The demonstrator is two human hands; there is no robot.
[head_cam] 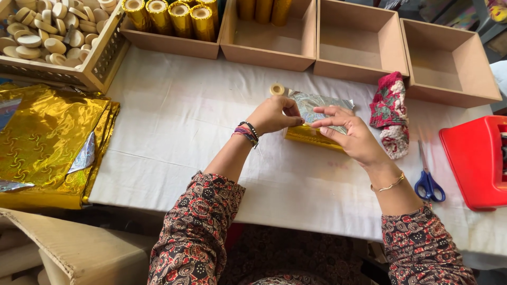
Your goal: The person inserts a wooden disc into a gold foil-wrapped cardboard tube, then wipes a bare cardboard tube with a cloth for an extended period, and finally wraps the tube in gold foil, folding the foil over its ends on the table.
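Note:
Both my hands meet over a small sheet of foil [315, 108], silver on the upper side and gold on the edge facing me, lying on the white cloth. My left hand [274, 115] pinches the foil's left side with bent fingers. My right hand [351, 134] presses flat on its right part, fingers pointing left. What lies under the foil is hidden. A small round wooden disc [277, 89] sits just beyond my left hand.
A stack of gold foil sheets [47, 142] lies at left. A crate of wooden discs [100, 58] and several cardboard trays [359, 47], two holding gold-wrapped rolls [174, 16], line the back. A patterned cloth [392, 113], blue scissors [429, 182] and a red box [475, 161] are at right.

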